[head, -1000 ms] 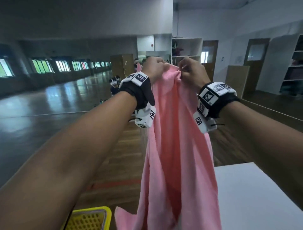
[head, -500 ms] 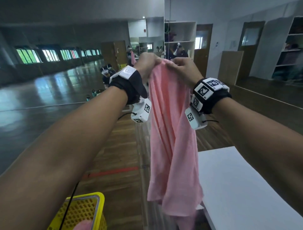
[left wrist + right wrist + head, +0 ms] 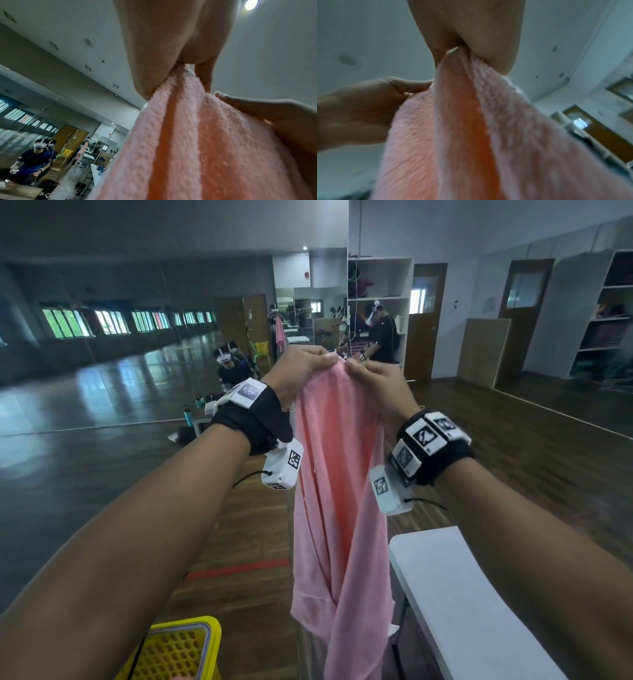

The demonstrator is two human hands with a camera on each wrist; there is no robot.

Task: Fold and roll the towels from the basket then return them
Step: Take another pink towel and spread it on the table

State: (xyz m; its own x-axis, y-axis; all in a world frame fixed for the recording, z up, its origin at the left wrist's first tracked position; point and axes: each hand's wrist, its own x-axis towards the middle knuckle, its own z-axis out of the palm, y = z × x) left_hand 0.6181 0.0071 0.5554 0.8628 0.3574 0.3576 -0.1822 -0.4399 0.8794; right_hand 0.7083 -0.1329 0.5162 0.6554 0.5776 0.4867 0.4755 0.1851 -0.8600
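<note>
A pink towel (image 3: 337, 508) hangs bunched in long folds from both raised hands, its lower end dangling beside the table edge. My left hand (image 3: 310, 364) pinches the top edge on the left, and my right hand (image 3: 368, 371) pinches it just beside, the hands nearly touching. In the left wrist view the towel (image 3: 197, 142) runs up into the thumb and fingers of the left hand (image 3: 180, 70). The right wrist view shows the towel (image 3: 471, 128) pinched by the right hand (image 3: 458, 54). A yellow basket (image 3: 181, 648) stands on the floor at the lower left.
A white table (image 3: 472, 604) lies at the lower right, its near-left corner next to the towel's hanging end. Wooden floor with a red tape line (image 3: 236, 569) stretches ahead. A mirrored wall, shelves (image 3: 378, 302) and other people with headsets are far behind.
The towel has been lifted, so its lower end now hangs free above the basket and beside the table. Both hands keep their pinch on the top edge, close together.
</note>
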